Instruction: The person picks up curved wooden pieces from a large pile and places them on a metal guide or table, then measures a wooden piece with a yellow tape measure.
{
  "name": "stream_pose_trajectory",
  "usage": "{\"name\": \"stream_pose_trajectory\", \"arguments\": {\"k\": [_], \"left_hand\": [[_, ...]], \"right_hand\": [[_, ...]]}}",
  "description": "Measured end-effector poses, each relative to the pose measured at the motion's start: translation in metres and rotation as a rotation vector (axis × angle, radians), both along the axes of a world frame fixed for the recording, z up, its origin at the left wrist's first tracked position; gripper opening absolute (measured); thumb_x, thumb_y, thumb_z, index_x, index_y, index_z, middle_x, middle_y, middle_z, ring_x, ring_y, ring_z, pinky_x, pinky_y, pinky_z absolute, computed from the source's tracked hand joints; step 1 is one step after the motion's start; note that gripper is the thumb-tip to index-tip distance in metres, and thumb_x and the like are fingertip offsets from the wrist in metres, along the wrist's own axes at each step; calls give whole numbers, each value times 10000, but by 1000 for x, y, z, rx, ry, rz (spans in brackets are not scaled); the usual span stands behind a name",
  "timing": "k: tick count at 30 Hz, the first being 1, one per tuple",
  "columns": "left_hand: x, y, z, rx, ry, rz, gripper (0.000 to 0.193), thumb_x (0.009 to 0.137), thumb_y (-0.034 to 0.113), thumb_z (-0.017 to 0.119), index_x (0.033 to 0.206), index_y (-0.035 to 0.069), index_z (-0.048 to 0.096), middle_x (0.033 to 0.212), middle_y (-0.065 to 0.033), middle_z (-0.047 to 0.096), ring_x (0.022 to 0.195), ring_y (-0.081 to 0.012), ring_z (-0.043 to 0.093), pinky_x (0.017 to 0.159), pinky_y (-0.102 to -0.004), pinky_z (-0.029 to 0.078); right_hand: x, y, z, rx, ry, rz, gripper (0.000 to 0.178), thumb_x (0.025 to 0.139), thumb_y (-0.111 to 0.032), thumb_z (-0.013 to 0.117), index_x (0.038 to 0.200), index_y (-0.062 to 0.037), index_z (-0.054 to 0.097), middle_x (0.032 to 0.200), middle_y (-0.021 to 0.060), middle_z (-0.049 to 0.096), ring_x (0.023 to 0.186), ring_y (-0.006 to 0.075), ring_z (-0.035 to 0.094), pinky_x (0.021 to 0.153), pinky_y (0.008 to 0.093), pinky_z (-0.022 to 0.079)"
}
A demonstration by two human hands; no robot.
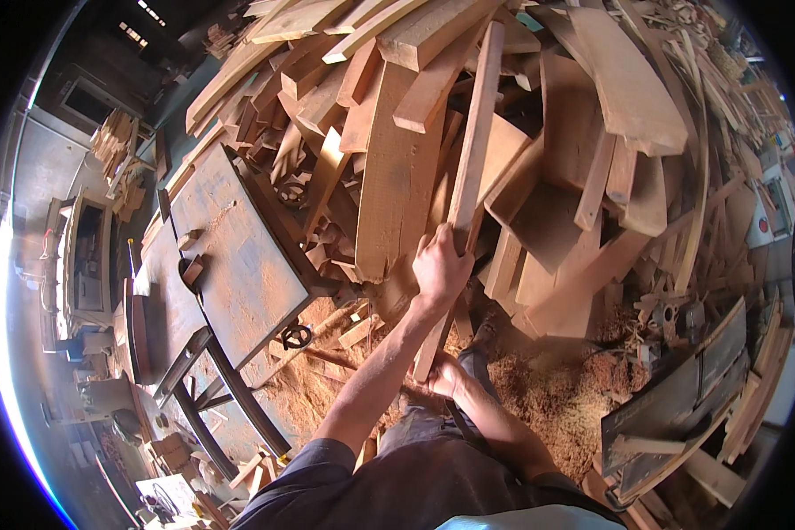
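A long, narrow wooden strip [477,132] slants up and away from me, its far end lying over a large heap of boards. My left hand [442,267] is closed around the strip partway along, knuckles up. Lower down, close to my body, my right hand [444,375] grips its near end, with some fingers hidden behind the wood. Just left of the strip stands a wide, thick plank [396,177] leaning in the heap. A dark angled board [552,216] lies to the right of it.
To the left is a flat machine table [247,256] dusted with sawdust, with a black handwheel [297,336] under its edge. Sawdust [539,402] covers the floor by my legs. A dark panel [671,415] stands at right, offcuts around it.
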State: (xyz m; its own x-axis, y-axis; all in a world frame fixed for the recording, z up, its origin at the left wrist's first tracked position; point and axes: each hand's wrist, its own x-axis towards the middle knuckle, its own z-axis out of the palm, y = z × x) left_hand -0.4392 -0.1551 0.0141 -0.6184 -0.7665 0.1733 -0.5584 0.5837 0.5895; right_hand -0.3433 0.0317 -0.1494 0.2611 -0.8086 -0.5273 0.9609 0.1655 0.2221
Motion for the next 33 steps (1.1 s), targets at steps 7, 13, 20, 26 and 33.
{"name": "stream_pose_trajectory", "arguments": {"k": [7, 13, 20, 26, 33], "left_hand": [[-1, 3, 29, 108, 79, -322, 424, 909, 228, 679, 1258, -8, 631, 1346, -212, 643, 1159, -375, 654, 1031, -465, 502], [116, 41, -39, 576, -26, -245, 331, 878, 193, 658, 1174, 48, 636, 1127, -220, 694, 1025, -409, 681, 831, -478, 565], [239, 52, -73, 669, -170, -203, 403, 857, 295, 660, 1184, 58, 652, 983, -243, 719, 931, -447, 694, 812, -526, 556], [244, 10, -90, 651, -158, -200, 520, 877, 295, 643, 1333, 48, 623, 1061, -259, 724, 963, -450, 702, 881, -528, 562], [202, -30, -98, 520, -143, -314, 446, 851, 296, 676, 1227, 61, 634, 970, -240, 721, 921, -436, 701, 798, -530, 559]], "right_hand": [[-105, -63, -37, 186, 398, 248, 496, 1051, -493, 519, 1266, -52, 588, 1058, 124, 694, 895, 260, 689, 773, 431, 611], [-114, -26, -56, 226, 820, 332, 460, 1060, -518, 475, 1202, -114, 644, 995, 57, 711, 849, 194, 687, 757, 364, 592], [-42, 14, -22, 583, 948, 355, 327, 995, -342, 642, 1212, -97, 635, 933, 59, 689, 759, 176, 655, 715, 377, 577], [-19, 34, 2, 637, 989, 88, 266, 985, -340, 680, 1139, -127, 636, 946, 53, 692, 806, 176, 663, 737, 373, 583], [-19, 69, 11, 768, 1073, 77, 273, 1001, -288, 641, 1184, -85, 645, 916, 67, 694, 740, 168, 656, 687, 328, 574]]}}
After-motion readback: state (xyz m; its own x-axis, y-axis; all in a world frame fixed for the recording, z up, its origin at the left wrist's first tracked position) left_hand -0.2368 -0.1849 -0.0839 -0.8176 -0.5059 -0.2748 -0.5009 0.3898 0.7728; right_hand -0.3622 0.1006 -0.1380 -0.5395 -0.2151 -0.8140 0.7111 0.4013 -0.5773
